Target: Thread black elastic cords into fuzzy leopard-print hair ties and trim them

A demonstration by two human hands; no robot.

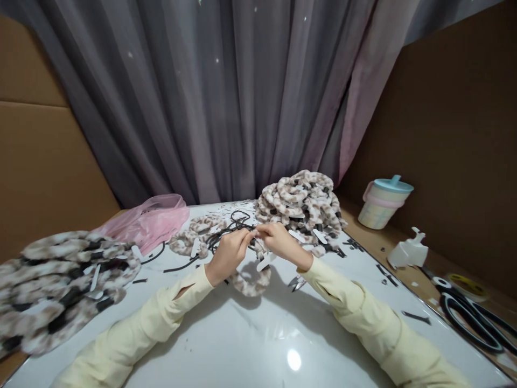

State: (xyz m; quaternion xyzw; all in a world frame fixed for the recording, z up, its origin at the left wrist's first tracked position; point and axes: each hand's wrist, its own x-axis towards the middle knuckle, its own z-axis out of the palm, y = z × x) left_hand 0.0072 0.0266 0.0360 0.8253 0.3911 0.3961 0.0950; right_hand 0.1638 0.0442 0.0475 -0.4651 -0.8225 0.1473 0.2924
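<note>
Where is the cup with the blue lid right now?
In the head view, the cup stands on the right, beyond the white pump bottle and beside the brown panel.

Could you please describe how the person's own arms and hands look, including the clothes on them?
Both arms wear pale yellow long sleeves, loose and wrinkled, with an open slit near each cuff. The left hand and right hand are bare, without gloves.

- fluffy loop (251, 283): white mottled with grey-brown, plush, its visible lower part curved like a u
- white tag (265, 262): smooth, narrow, slanted, at the fluffy loop's upper right
- black cords (221, 235): thin, tangled, partly hidden, lying beyond the fluffy loop and to its left
</note>
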